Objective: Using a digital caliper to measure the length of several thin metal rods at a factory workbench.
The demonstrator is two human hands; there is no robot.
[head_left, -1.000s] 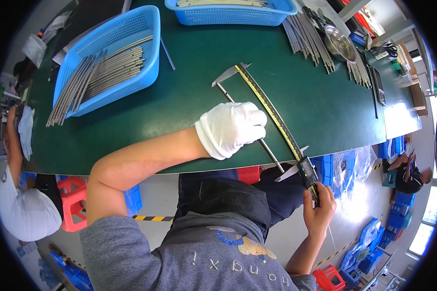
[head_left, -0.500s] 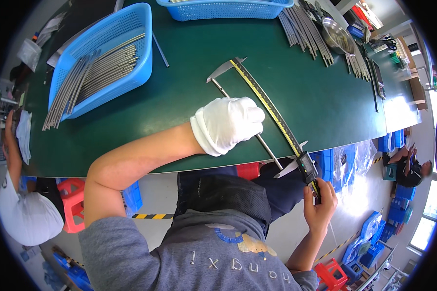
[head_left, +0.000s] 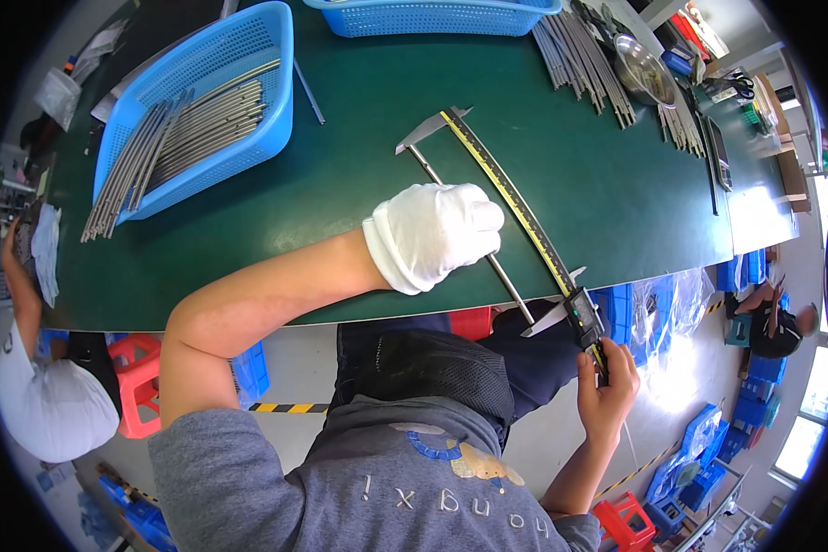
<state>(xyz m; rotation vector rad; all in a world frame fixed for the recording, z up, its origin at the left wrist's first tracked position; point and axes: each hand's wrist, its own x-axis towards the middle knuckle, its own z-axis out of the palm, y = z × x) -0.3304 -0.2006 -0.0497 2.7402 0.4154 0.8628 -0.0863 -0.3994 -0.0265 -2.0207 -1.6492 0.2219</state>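
1. A long caliper [head_left: 506, 198] lies on the green surface [head_left: 359, 175]: a yellow graduated beam, a fixed steel jaw at its far end and a dark sliding head with a display at the near end.
2. A thin metal rod [head_left: 511, 287] lies just beside the beam, between the two jaws, partly hidden under the gloved hand.
3. The long axis of both runs from about 11 o'clock, out on the surface, to about 5 o'clock, where the sliding head overhangs the near edge.
4. The left hand [head_left: 437, 235], in a white glove, rests on the rod mid-length, fingers curled together over it.
5. The bare right hand [head_left: 605, 391], at 5 o'clock off the edge, has its fingers closed on the beam's end just below the sliding head.
6. Against the earlier frames, caliper, rod and both hands keep the same arrangement; only the view has drifted slightly.
7. At 10 o'clock a blue basket [head_left: 258, 55] holds more rods [head_left: 179, 138]; loose rods [head_left: 580, 55] lie at 1 o'clock.
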